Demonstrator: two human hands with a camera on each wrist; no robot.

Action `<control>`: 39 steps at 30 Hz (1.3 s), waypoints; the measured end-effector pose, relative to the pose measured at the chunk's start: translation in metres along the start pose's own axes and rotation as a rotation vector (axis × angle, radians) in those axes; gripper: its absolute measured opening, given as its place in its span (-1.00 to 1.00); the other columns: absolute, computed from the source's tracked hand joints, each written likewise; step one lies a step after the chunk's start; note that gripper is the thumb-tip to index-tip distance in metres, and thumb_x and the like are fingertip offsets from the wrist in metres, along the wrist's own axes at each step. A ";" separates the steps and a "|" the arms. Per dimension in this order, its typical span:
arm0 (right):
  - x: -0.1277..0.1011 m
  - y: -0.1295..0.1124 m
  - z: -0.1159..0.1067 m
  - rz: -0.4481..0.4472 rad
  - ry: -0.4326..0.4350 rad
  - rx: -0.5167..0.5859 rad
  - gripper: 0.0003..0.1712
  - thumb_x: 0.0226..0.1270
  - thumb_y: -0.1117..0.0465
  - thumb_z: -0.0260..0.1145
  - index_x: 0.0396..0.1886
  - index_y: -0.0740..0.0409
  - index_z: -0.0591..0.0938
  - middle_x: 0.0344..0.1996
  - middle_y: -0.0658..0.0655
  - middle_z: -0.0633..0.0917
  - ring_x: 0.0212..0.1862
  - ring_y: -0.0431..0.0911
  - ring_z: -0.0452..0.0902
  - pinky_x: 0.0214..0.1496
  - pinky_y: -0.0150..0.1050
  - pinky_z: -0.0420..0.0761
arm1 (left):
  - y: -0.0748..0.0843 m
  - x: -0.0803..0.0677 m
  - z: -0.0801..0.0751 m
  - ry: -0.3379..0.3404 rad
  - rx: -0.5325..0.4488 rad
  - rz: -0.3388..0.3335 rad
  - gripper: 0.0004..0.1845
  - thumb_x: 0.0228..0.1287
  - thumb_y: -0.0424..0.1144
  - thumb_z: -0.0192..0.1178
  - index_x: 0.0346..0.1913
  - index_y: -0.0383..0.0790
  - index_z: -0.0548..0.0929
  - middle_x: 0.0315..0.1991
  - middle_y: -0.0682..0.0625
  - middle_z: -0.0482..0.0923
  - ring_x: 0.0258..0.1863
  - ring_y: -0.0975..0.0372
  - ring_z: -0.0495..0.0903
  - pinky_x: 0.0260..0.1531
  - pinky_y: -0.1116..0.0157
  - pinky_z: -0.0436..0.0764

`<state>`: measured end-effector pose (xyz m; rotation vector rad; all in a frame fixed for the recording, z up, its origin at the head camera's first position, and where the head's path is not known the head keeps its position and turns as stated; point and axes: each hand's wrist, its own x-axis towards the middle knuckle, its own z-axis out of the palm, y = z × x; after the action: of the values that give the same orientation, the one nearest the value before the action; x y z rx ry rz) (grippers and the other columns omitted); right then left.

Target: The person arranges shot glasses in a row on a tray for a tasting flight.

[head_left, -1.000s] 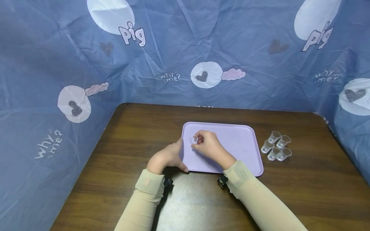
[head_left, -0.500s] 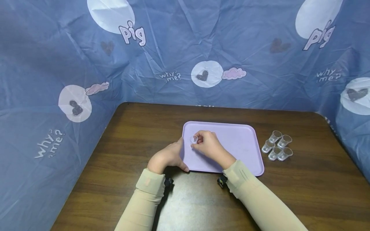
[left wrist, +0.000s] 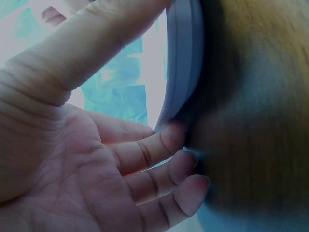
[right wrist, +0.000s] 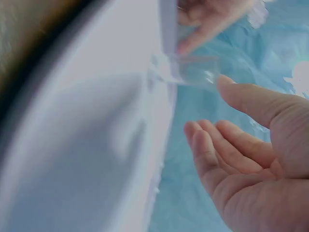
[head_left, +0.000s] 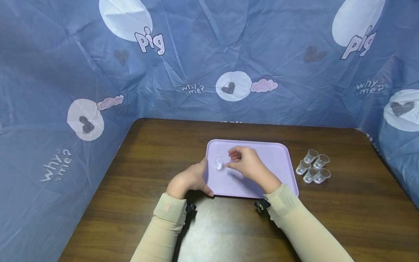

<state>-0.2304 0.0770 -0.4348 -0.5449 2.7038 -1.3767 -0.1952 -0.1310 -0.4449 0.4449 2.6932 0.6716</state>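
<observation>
A small clear plastic cup (head_left: 218, 162) stands upright on the left part of the lilac tray (head_left: 275, 171). Just to its right is my right hand (head_left: 248, 163), fingers loosely bent and parted from the thumb, with nothing between them. The right wrist view has the thumb tip close by the cup (right wrist: 198, 70). At the tray's near left corner rests my left hand (head_left: 190, 178), thumb along the front edge and fingers along the left side. Seen from the left wrist, its slightly bent fingertips lie against the tray rim (left wrist: 183, 58).
Several more clear cups (head_left: 311, 156) stand grouped on the wooden table (head_left: 157, 145), right of the tray. A blue printed cloth (head_left: 183, 51) hangs behind the table and along its sides.
My right hand has let go of the cup and drawn back a little to the right. The cup stays on the tray, and my left hand keeps its place at the corner.
</observation>
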 end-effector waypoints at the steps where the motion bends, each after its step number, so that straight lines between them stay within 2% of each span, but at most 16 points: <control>1: -0.001 0.000 -0.005 -0.001 0.003 -0.001 -0.57 -0.12 0.28 0.50 -0.19 0.32 0.60 -0.28 0.23 0.65 -0.26 0.01 0.59 -0.21 -0.25 0.55 | 0.000 0.000 0.000 0.001 -0.002 0.000 0.43 -0.61 0.04 0.59 0.35 -0.47 -0.08 0.19 -0.34 0.26 0.15 -0.03 0.28 0.14 0.18 0.25; 8: -0.013 -0.002 -0.040 -0.034 0.057 -0.006 -0.58 -0.08 0.21 0.48 -0.17 0.24 0.61 -0.29 0.10 0.65 -0.20 -0.04 0.58 -0.17 -0.23 0.54 | -0.001 0.001 0.002 -0.002 -0.043 0.005 0.47 -0.59 0.00 0.60 0.37 -0.43 -0.18 0.23 -0.34 0.19 0.19 0.02 0.23 0.17 0.22 0.19; 16: -0.031 -0.002 -0.073 -0.034 0.120 -0.030 -0.59 -0.05 0.13 0.47 -0.15 0.12 0.61 -0.25 0.01 0.65 -0.16 -0.08 0.57 -0.16 -0.20 0.54 | -0.001 -0.001 0.000 -0.008 -0.036 -0.008 0.46 -0.58 0.01 0.59 0.38 -0.42 -0.17 0.24 -0.34 0.18 0.20 0.02 0.22 0.17 0.21 0.20; 26: -0.053 0.008 -0.107 -0.011 0.217 -0.059 -0.55 -0.05 0.12 0.47 -0.11 0.14 0.60 -0.21 0.07 0.64 -0.16 -0.09 0.56 -0.14 -0.21 0.54 | 0.000 -0.001 0.000 -0.009 -0.049 -0.006 0.46 -0.59 0.00 0.60 0.38 -0.40 -0.17 0.25 -0.32 0.17 0.20 0.03 0.21 0.17 0.22 0.20; 32: -0.067 0.015 -0.129 0.031 0.263 -0.103 -0.54 -0.04 0.05 0.45 -0.12 0.09 0.60 -0.22 0.03 0.64 -0.21 -0.15 0.56 -0.20 -0.35 0.55 | 0.002 -0.002 0.000 0.000 -0.065 0.005 0.45 -0.59 -0.03 0.60 0.38 -0.39 -0.16 0.25 -0.31 0.18 0.19 0.04 0.23 0.15 0.22 0.21; 36: -0.077 0.022 -0.137 0.054 0.302 -0.128 -0.55 -0.02 0.01 0.43 -0.13 0.11 0.60 -0.24 0.05 0.65 -0.24 -0.15 0.56 -0.29 -0.51 0.52 | 0.003 -0.002 0.000 -0.002 -0.065 0.010 0.45 -0.58 -0.04 0.60 0.38 -0.40 -0.16 0.25 -0.32 0.18 0.19 0.05 0.23 0.15 0.22 0.21; 39: -0.084 0.028 -0.142 0.052 0.324 -0.133 -0.56 0.00 0.03 0.42 -0.14 0.14 0.61 -0.25 0.07 0.65 -0.25 -0.14 0.57 -0.29 -0.55 0.49 | 0.003 -0.003 0.000 -0.004 -0.058 0.000 0.45 -0.58 -0.03 0.60 0.38 -0.40 -0.16 0.25 -0.32 0.17 0.20 0.04 0.22 0.16 0.21 0.21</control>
<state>-0.1891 0.2301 -0.3806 -0.2748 3.0554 -1.3866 -0.1921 -0.1297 -0.4431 0.4308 2.6621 0.7461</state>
